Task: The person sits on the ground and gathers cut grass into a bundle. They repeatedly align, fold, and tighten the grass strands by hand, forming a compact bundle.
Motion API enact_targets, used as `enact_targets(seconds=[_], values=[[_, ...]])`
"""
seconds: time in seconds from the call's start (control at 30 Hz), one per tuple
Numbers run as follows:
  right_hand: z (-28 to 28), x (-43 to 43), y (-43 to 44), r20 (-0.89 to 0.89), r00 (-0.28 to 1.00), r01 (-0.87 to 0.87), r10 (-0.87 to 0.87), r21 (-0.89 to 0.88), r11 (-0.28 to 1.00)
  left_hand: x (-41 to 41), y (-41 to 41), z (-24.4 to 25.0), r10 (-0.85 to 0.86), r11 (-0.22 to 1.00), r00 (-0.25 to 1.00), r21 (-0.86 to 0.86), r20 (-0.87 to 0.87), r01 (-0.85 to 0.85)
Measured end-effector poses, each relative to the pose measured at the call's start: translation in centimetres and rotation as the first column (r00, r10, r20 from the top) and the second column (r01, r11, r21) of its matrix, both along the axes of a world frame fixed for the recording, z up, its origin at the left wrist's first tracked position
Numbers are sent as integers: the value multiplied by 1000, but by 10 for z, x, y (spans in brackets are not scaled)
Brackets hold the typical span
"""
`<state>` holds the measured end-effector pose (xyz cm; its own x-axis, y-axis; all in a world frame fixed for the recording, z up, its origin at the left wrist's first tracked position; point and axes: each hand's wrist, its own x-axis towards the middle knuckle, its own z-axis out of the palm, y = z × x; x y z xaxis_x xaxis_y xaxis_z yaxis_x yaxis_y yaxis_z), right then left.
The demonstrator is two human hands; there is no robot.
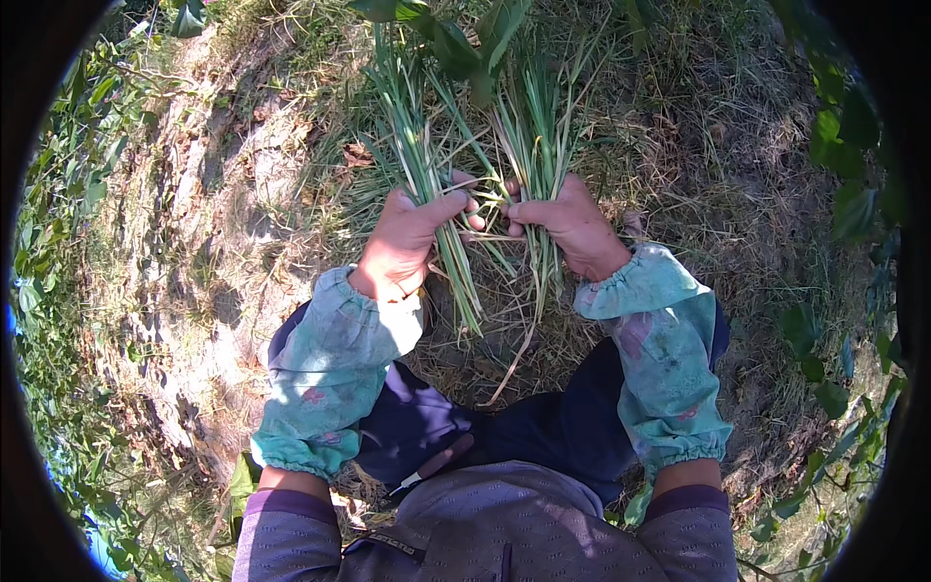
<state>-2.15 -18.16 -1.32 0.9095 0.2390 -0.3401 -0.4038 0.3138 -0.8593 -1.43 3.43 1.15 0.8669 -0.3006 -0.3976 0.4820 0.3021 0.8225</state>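
My left hand [416, 222] is closed around a bundle of long green grass stalks [407, 124], its thumb laid across the front. In my right hand [566, 218] is a second bundle of green stalks [538, 138], mixed with some dry yellowish blades. Both bundles have their leafy ends pointing away from me and their cut or pulled ends hanging towards my knees. A few stray stems [491, 189] cross the gap between my fingers. One pale dry strand trails from the right bundle towards my lap.
Dry grass and straw [713, 218] cover the ground ahead. Broad green leaves [473, 44] overhang the far ends of the bundles. Leafy plants [58, 240] line the left, and others [851, 145] the right. A dark-handled tool [436, 462] lies on my lap.
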Motion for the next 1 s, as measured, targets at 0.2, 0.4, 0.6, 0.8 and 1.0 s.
enact_targets(seconds=[0.2, 0.4, 0.6, 0.8, 1.0], values=[[-18, 10, -29, 158, 979, -33, 129, -501, 865, 8, 27, 16, 68, 998, 997, -16, 34, -68], [-3, 26, -91, 199, 920, 392, -337, -477, 787, 32, 82, 31, 413, 904, 902, -179, 127, -389], [4, 35, -171, 182, 564, 784, -806, 189, 591, 41, 134, 28, 452, 882, 872, -239, 188, -406], [32, 21, -198, 259, 404, 842, -877, 269, 467, 18, 52, 24, 221, 974, 974, 30, 53, -222], [28, 9, -98, 158, 899, 435, -409, -202, 878, -1, 5, -7, 38, 999, 997, 38, -66, -36]])
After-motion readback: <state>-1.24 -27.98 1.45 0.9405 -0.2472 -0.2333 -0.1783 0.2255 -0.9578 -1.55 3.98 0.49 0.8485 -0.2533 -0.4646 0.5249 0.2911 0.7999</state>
